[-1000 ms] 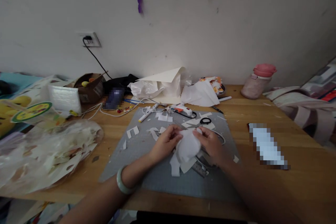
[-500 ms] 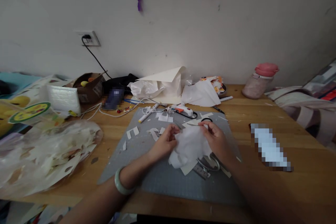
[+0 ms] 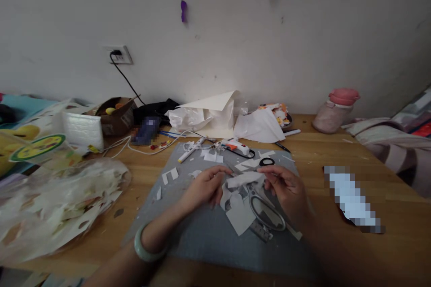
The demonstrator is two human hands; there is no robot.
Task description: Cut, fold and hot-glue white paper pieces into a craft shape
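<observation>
A home craft corner. A wooden worktop (image 3: 336, 148) stands against a plain white wall with a power socket (image 3: 118, 54). It carries a grey cutting mat (image 3: 202, 228), paper scraps (image 3: 170, 175), a glue gun (image 3: 237, 146), scissors (image 3: 266, 208) and a pink-lidded bottle (image 3: 333, 111). Striped bedding (image 3: 393, 143) lies at the right.

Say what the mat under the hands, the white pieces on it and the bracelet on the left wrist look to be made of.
Mat: likely rubbery plastic cutting mat, grey, matte, lying flat on the wood.
White pieces: probably thin paper or card; cut edges are crisp, one strip sags between the left hand and right hand.
Bracelet: pale green, smooth, glossy, thick; looks like jade or glass, cannot tell which.
</observation>
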